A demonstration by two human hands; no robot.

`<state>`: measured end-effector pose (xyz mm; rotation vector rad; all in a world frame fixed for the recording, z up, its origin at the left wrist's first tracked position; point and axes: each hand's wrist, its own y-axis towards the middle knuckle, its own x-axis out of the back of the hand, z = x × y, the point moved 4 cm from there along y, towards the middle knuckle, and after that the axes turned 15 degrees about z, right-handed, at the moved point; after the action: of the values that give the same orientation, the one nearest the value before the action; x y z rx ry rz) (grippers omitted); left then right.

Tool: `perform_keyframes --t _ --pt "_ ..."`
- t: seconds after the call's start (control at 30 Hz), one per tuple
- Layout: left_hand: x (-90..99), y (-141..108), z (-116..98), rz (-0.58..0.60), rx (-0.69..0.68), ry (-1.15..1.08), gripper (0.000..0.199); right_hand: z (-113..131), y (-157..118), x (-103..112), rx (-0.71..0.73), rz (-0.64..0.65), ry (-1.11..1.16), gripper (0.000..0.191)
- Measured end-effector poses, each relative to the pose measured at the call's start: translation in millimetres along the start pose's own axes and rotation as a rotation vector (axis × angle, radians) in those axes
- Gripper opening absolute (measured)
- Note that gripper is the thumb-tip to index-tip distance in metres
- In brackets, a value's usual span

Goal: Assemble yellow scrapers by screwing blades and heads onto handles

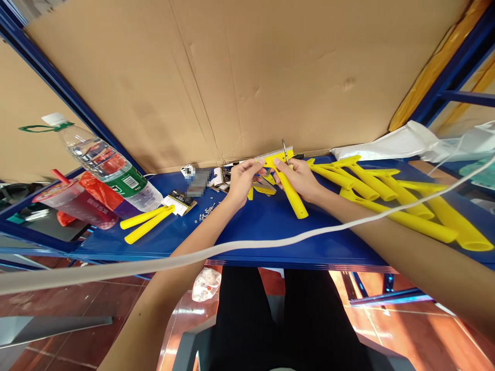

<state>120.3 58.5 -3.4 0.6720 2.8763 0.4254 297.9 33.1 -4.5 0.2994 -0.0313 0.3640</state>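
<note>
My left hand (242, 181) and my right hand (297, 178) both grip a yellow plastic forked handle (290, 189) above the blue shelf top (263, 226). Its long stem points down toward me. A thin metal pin (285, 151) stands up from its head, between my hands. Several similar yellow handles (386, 193) lie heaped to the right of my right hand. Left of my left hand lie a pair of yellow plastic pieces (147, 224), and small metal parts and packaging (220, 179) are scattered just beyond it.
A lying water bottle (112, 165) and a red-lidded plastic cup (77, 203) sit at the left end of the shelf. A white cable (232, 247) crosses in front of the view. Cardboard (193, 77) backs the shelf, and white plastic sheeting (386, 141) lies at the back right.
</note>
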Motion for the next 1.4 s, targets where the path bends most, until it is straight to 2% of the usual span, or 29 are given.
perform_keyframes --t 0.47,0.73,0.97,1.13,1.27,1.4 --pt "-7.4 -4 -17 0.043 -0.118 -0.037 0.043 22 -9 -9 0.155 0.011 -0.142 0.056" --pt "-11.5 -3 -20 0.067 -0.159 -0.095 0.055 16 -10 -7 0.178 -0.035 -0.214 0.066" --pt "-12.4 -5 -24 0.08 -0.16 -0.094 0.054 19 -11 -7 0.199 -0.026 -0.219 0.063" --pt "-10.4 -2 -24 0.111 -0.147 -0.035 0.058 20 -13 -6 0.178 -0.064 -0.271 0.065" --pt "6.5 -3 -34 0.113 -0.145 0.125 0.067 23 -16 -4 0.23 -0.156 -0.295 0.061" --pt "52.5 -25 -49 0.045 -0.092 0.374 0.064 24 -14 -2 0.242 -0.198 -0.117 0.049"
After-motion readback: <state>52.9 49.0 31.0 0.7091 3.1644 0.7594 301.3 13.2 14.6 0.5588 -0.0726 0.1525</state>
